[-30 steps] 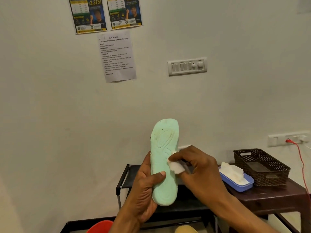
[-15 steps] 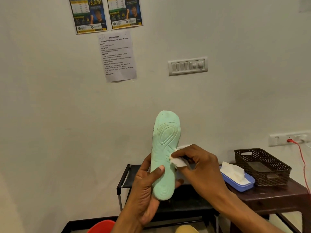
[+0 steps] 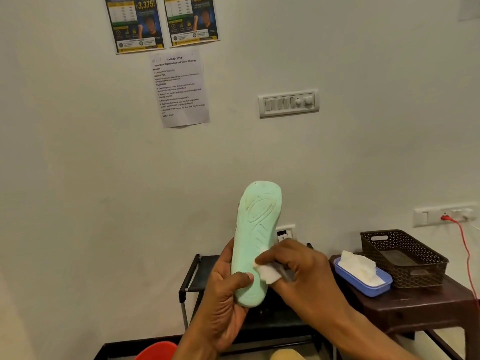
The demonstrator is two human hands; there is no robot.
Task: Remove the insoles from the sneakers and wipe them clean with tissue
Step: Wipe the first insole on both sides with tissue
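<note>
From the head camera I see my left hand (image 3: 220, 302) clasping a mint-green foam insole (image 3: 255, 240) upright near its lower end, thumb across the face. My right hand (image 3: 293, 266) pinches a folded tissue (image 3: 268, 274) against its right edge. This insole is out and mid-wipe, I judge; no sneakers show, so what remains is unclear. Spare tissues sit in the blue tissue box (image 3: 363, 281).

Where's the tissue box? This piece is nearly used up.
Right side of the head view: the blue tissue box sits on the brown table, against the woven basket.
</note>
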